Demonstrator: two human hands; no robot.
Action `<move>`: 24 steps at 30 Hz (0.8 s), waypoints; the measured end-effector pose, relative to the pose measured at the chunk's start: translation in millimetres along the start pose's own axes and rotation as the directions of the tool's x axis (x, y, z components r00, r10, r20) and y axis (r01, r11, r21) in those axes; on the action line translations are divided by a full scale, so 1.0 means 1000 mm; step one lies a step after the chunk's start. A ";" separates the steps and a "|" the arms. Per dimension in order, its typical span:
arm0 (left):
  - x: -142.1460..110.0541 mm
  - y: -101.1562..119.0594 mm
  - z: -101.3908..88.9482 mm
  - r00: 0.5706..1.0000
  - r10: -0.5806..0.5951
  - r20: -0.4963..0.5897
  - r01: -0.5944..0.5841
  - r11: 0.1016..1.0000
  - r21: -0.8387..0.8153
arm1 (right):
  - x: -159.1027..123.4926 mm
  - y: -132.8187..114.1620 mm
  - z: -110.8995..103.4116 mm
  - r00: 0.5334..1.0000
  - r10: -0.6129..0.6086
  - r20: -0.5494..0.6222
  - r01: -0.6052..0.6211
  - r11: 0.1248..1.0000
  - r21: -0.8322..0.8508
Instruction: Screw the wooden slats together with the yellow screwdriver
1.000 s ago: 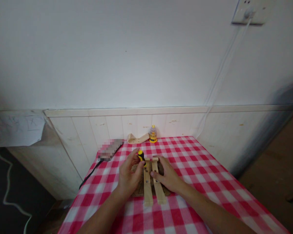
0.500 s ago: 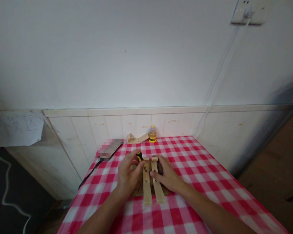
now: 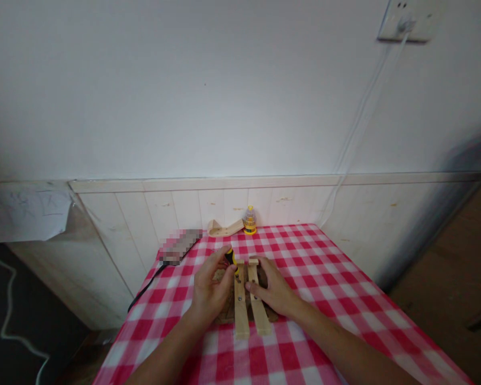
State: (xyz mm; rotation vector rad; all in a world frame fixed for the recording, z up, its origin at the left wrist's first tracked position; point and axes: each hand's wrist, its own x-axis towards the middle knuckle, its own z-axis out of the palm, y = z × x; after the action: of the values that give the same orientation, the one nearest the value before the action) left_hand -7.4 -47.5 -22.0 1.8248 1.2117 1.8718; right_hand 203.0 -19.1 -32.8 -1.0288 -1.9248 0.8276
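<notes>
My left hand (image 3: 210, 289) grips a small yellow and black screwdriver (image 3: 230, 258), its tip down on the left of two pale wooden slats (image 3: 240, 313). These slats lie side by side over a darker wooden board (image 3: 224, 313) on the red and white checked tablecloth (image 3: 304, 278). My right hand (image 3: 274, 291) lies on the board beside the right slat (image 3: 258, 313), thumb pressed against that slat, the other fingers spread flat.
At the table's back edge stand a curved wooden piece (image 3: 224, 229) and a small yellow-based container of bits (image 3: 249, 220). A blurred flat object (image 3: 179, 246) with a black cable lies at the back left corner. A white cord (image 3: 361, 128) hangs from a wall socket.
The left hand's fingers shifted slightly on the screwdriver handle. The slats and the right hand stay in place.
</notes>
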 end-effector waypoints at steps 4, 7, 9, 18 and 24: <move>0.000 0.002 0.000 1.000 -0.005 -0.003 0.005 1.000 -0.014 | 0.000 0.001 0.000 1.000 -0.004 -0.006 0.004 1.000 0.010; 0.000 0.002 -0.001 1.000 0.003 -0.004 -0.003 1.000 -0.002 | 0.000 0.001 0.000 1.000 -0.004 0.003 0.004 1.000 0.021; -0.001 0.001 -0.001 1.000 0.013 -0.005 -0.013 1.000 0.018 | 0.000 0.000 0.000 1.000 -0.007 0.015 0.006 1.000 0.022; -0.005 0.001 -0.001 0.997 0.013 -0.076 -0.009 0.999 0.052 | 0.000 -0.002 0.000 1.000 0.003 0.001 -0.003 1.000 0.002; -0.010 0.010 -0.006 0.997 0.056 -0.043 -0.053 0.996 0.066 | 0.000 -0.004 -0.001 1.000 0.011 -0.004 -0.011 0.999 -0.030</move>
State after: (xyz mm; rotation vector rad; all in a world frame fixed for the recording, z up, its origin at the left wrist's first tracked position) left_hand -7.5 -63.1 -20.8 1.8771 1.2638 1.9341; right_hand 202.4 -20.4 -29.4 -1.0588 -1.9353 0.8050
